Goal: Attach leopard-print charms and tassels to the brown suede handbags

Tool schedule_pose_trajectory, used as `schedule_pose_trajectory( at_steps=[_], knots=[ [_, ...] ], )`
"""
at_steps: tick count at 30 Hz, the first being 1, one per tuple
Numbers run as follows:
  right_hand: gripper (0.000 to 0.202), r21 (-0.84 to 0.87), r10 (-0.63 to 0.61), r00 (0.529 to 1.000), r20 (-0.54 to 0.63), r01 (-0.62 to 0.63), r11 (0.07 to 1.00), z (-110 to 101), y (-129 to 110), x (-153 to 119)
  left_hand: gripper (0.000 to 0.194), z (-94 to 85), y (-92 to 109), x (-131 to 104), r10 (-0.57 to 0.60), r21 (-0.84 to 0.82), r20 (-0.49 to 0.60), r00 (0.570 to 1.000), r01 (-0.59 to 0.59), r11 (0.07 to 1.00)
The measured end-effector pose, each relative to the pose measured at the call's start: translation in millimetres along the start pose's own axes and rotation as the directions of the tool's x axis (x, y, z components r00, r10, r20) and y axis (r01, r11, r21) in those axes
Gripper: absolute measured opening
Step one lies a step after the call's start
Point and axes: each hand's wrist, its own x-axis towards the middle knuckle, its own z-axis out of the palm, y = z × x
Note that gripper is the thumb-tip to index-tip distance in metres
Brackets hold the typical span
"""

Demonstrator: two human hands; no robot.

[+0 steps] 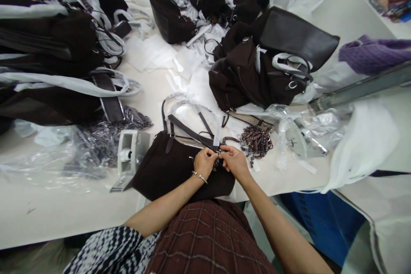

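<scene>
A dark brown handbag point(173, 169) lies on the table edge right in front of me, its dark straps point(184, 126) and wrapped handle stretching away from me. Over its top right part, my left hand point(205, 163) and my right hand point(235, 162) meet with fingertips pinched together. Between them is a small metal clasp point(219, 153), with something dark and patterned hanging below it; the fingers partly hide both. Just right of my right hand is a bundle of brown braided cords point(258, 140), with one cord reaching toward the bag.
Wrapped-handle handbags point(48, 102) are stacked at left; more dark bags point(257, 68) lie at the back and right. A white tape dispenser point(130, 154) stands beside the handbag, near a plastic bag of dark patterned pieces point(99, 141). White foam sheets point(362, 145) and purple cloth point(374, 55) are on the right.
</scene>
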Motion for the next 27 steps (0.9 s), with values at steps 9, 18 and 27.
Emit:
schedule_pose_trajectory(
  at_steps=[9, 18, 27],
  knots=[
    [0.035, -0.508, -0.2, 0.955, 0.22, 0.287, 0.812, -14.9, -11.0, 15.2, 0.015, -3.0, 4.8, 1.4, 0.008, 0.064, 0.01, 1.0, -0.009, 0.998],
    [0.025, -0.838, -0.271, 0.94, 0.208, 0.314, 0.446, -11.2, -26.7, 12.6, 0.014, -0.2, 2.5, 1.3, 0.13, 0.193, -0.031, 0.991, -0.121, 0.974],
    [0.018, -0.891, -0.315, 0.93, 0.191, 0.299, 0.342, -5.0, -18.7, 10.0, 0.015, -5.5, 2.6, 4.4, 0.172, 0.2, 0.018, 0.985, -0.173, 0.964]
  ],
)
